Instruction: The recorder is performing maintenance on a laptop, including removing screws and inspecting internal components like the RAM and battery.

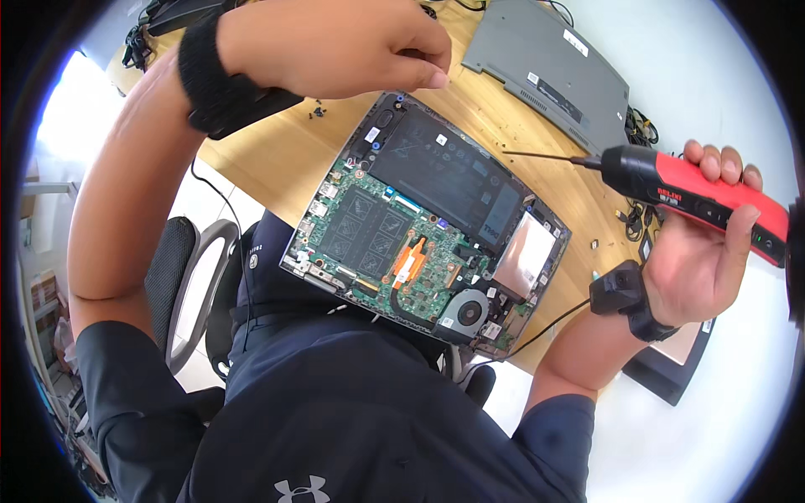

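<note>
An opened laptop base [369,289] lies near the table's front edge, its insides facing up. It shows a black battery [444,172], a green circuit board [428,281], a round fan [466,315] and a shiny flat drive [525,256]. My left hand [344,42] hovers beyond the laptop's far left corner, thumb and fingers closed together; whatever they may pinch is hidden. My right hand [696,264] grips a red and black electric screwdriver [696,194] off to the right. Its long thin bit points left, over the table beside the battery's far edge.
A grey laptop bottom cover [545,75] lies at the back right, near bundled black cables [641,130]. Small dark screws [317,111] are scattered left of the laptop. A dark flat device [667,369] sits behind my right wrist. An office chair [197,285] stands at left.
</note>
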